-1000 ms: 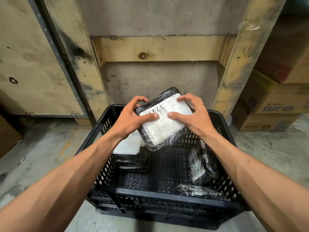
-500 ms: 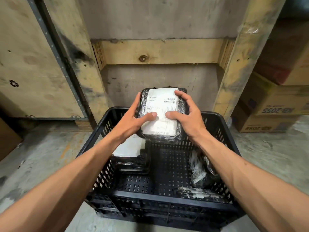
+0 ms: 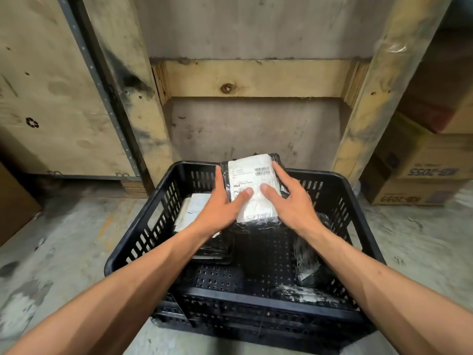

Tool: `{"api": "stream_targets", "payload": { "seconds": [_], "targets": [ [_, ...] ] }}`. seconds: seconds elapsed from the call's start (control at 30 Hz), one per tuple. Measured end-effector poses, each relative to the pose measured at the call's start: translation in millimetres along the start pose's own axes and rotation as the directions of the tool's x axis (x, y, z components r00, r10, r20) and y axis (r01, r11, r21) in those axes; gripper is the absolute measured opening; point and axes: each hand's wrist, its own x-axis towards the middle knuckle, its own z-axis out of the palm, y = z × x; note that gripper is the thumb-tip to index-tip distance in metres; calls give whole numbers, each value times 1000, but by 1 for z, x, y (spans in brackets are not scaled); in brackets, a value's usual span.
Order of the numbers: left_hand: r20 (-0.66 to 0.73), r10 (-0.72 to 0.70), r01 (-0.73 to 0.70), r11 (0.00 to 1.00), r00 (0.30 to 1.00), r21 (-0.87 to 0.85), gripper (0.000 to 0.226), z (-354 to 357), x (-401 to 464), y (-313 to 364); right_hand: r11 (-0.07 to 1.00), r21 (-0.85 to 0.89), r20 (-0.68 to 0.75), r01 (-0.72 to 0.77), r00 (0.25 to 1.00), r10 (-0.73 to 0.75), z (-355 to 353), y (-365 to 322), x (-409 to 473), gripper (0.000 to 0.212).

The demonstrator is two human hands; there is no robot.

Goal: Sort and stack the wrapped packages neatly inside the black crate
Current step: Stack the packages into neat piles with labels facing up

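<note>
A black slatted crate (image 3: pixel 143 239) stands on the concrete floor in front of me. Both hands hold a black-wrapped package with a white label (image 3: pixel 252 180) over the crate's far middle, label up. My left hand (image 3: pixel 220 208) grips its left edge with the thumb on the label; my right hand (image 3: pixel 289 203) grips its right edge the same way. A stack of labelled packages (image 3: pixel 190 213) lies in the crate's far left. A wrapped package (image 3: pixel 307 260) leans on the right wall, and another (image 3: pixel 304 297) lies along the near right.
Behind the crate stands a wooden frame (image 3: pixel 250 78) around a grey panel. A plywood crate (image 3: pixel 51 98) is on the left. Cardboard boxes (image 3: pixel 425 172) are stacked on the right. The crate's floor (image 3: pixel 225 278) shows bare in the near middle.
The package has turned from a slant to square with the crate and gone lower, toward the crate's far middle. Both hands kept their hold on it.
</note>
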Motion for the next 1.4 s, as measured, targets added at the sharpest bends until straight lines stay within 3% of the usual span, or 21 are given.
{"api": "stream_targets", "payload": {
  "seconds": [0.13, 0.37, 0.5, 0.7, 1.1, 1.4],
  "targets": [
    [96, -52, 39, 990, 994, 135, 119, 11, -5, -8, 997, -57, 19, -58, 998, 59, -5, 21, -13, 63],
    [129, -122, 98, 979, 984, 178, 123, 19, -8, -16, 977, -166, 153, -132, 975, 158, -12, 45, -21, 76],
    [159, -269, 221, 938, 950, 268, 121, 18, -3, -24, 942, -213, 204, -257, 932, 301, -14, 57, -25, 75],
    [204, -349, 246, 881, 915, 405, 119, 23, 2, -32, 891, -290, 279, -350, 860, 428, -18, 74, -23, 80],
    [48, -557, 426, 686, 829, 590, 113, 59, 28, -62, 784, -527, 366, -327, 746, 557, 4, 106, -13, 94],
    [-39, -556, 417, 572, 830, 706, 103, 69, 36, -97, 814, -485, 344, -320, 786, 514, 26, 138, 1, 92]
  ]
}}
